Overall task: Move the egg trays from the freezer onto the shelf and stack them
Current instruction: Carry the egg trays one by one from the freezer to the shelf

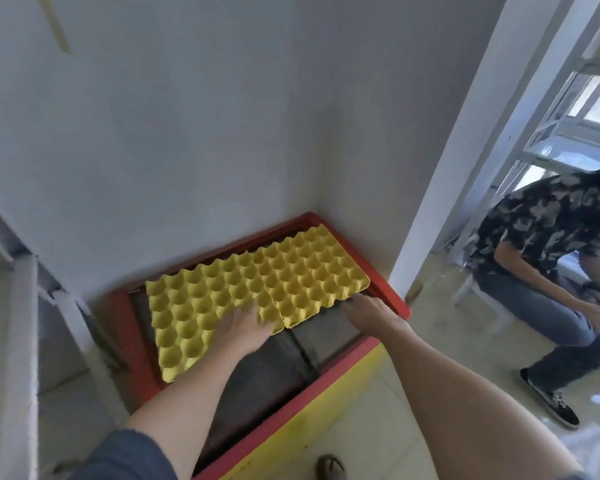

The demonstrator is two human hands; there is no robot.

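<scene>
Two yellow egg trays lie side by side on the glass top of a chest freezer (392, 303) with a red rim and yellow front. The left tray (194, 306) reaches toward the freezer's left end; the right tray (312, 271) sits against the far corner. My left hand (245, 332) rests flat on the left tray's near right corner, where the two trays meet. At the near right edge of the right tray, my right hand (366, 308) has its fingertips against or under the rim; whether they grip it I cannot tell.
Grey walls close the corner behind the freezer. A pale shelf or counter edge (21, 341) runs along the left. A seated person (551, 258) is in the doorway at the right, with metal racks behind. My foot (329, 467) shows on the tiled floor.
</scene>
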